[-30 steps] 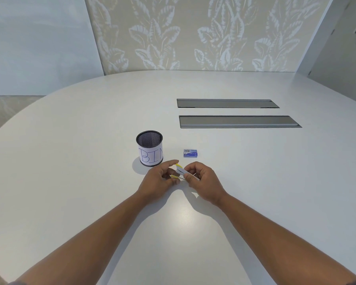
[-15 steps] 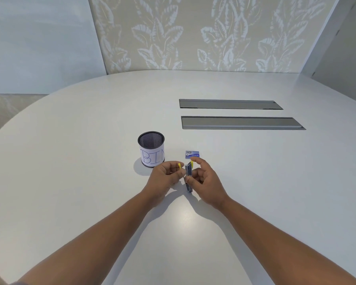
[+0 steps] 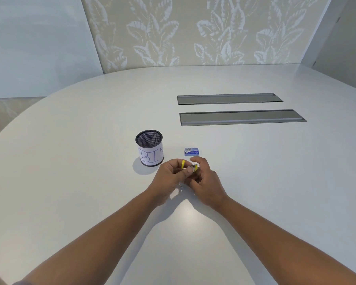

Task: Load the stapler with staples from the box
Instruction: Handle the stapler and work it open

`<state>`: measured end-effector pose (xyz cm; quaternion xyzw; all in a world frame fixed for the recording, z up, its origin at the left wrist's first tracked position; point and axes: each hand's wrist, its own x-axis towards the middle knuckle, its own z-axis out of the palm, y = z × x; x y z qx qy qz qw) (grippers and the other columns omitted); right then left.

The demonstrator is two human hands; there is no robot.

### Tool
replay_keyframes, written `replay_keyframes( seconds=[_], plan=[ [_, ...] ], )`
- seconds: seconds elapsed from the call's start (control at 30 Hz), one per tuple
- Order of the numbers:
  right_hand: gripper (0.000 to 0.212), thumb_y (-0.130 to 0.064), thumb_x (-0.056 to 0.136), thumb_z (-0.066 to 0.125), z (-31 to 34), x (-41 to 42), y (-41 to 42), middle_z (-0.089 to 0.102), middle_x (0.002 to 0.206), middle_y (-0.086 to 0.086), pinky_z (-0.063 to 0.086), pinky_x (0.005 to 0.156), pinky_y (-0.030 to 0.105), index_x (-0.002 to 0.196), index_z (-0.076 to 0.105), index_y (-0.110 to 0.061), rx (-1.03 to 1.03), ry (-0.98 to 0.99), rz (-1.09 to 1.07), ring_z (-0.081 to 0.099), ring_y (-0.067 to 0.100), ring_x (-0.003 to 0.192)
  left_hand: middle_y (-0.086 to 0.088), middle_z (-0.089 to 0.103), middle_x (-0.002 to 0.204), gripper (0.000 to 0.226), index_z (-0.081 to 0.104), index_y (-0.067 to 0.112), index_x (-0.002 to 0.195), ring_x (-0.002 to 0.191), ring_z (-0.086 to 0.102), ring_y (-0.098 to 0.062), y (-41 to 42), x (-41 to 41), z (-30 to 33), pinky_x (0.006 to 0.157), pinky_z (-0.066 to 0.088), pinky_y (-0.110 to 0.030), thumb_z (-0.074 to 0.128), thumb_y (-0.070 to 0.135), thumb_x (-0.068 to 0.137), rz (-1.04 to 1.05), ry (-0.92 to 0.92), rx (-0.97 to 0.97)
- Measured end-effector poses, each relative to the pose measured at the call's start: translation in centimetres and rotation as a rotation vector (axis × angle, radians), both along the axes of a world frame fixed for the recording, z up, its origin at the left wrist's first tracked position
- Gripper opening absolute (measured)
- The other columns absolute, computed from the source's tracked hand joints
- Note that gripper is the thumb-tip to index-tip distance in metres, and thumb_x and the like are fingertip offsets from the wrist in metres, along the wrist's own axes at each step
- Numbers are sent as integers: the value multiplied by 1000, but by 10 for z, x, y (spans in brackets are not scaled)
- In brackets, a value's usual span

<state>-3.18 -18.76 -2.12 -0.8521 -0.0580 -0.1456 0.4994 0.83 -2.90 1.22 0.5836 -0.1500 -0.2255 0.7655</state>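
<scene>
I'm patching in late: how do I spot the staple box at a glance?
On the white table, find the black mesh cup labelled BIN. Right of it, just beyond the hands, lies the staple box: small, flat, blue, and the only loose item not being held.

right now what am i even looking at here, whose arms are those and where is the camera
There is no machine here. The arms belong to a person, and the camera sits on their head, looking forward and down, so you see what they see. Both hands meet over a white table. The left hand and right hand together hold a small stapler with yellow parts. Just beyond them lies a small blue staple box, untouched. To its left stands a black mesh cup with a paper label reading BIN. Farther back, two grey panels are set into the tabletop.
</scene>
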Motion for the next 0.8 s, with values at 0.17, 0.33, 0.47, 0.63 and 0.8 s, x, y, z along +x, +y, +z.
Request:
replay_keyframes(
  seconds=[0.17,0.33,0.47,0.63,0.8],
  plan=[
    [64,-22,90,60,-4,1,-1,75,84,-14,53,72,15,143,37,-49,-8,40,19,70,9,77,-29,74,98,4,72,5,97,84,74,-27,-4,-7,1,76,58,-30,69,5,94,46,-90,46],
    [52,-28,99,54,-4,-2,-2,77,106,-1,58,89,35,149,42,-34,69,52,70,73,12,96,-16,70,82,12,71,13,91,72,64,-17,-5,-6,0,69,53,-24,64,6,97,123,-186,153],
    [40,-27,99,57,0,-3,-1,77,102,0,59,87,48,139,55,-27,157,39,68,74,18,90,-5,69,85,14,72,21,92,79,61,-16,-4,-2,-2,77,53,-31,62,13,98,108,-203,199],
    [19,-34,97,59,5,-3,0,74,88,1,55,76,55,116,58,-32,148,1,29,68,33,82,-1,68,85,12,68,24,93,82,62,-13,-3,-1,-3,80,54,-30,60,18,100,106,-240,247],
    [18,-36,94,62,6,-3,1,72,82,0,57,70,47,110,57,-29,176,-16,-8,66,26,75,0,67,88,13,63,6,104,84,62,-12,-8,1,-3,80,53,-26,55,15,104,105,-180,241]
  ],
)
